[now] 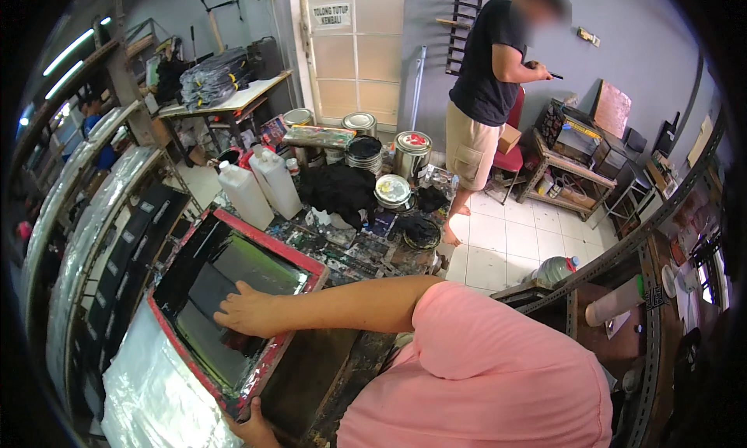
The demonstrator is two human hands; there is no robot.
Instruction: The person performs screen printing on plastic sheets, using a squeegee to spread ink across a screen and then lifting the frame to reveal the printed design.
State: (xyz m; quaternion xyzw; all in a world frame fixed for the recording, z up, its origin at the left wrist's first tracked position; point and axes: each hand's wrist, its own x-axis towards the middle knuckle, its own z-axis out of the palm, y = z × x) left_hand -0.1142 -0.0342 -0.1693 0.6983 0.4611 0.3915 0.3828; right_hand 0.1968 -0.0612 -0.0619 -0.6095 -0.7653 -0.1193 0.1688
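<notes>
A screen printing frame (318, 272) with red edges lies tilted before me, its dark mesh glossy, with green patches along the far side. My right hand (253, 309) reaches in from the right over the mesh. Its fingers are apart, and no tool shows in them; whether they press on the mesh I cannot tell. At the frame's near corner, my left hand (255, 431) grips the red edge with the thumb up, partly cut off by the lower rim. Shiny plastic-wrapped material (159, 390) lies beside the frame, on its left.
Two white jugs (274, 185), a black cloth (339, 193) and several paint cans (412, 151) crowd the stained worktop beyond the frame. Racks (128, 203) stand left. Another person (489, 78) stands by the far wall holding a small dark object. Metal shelving (580, 292) runs along the right.
</notes>
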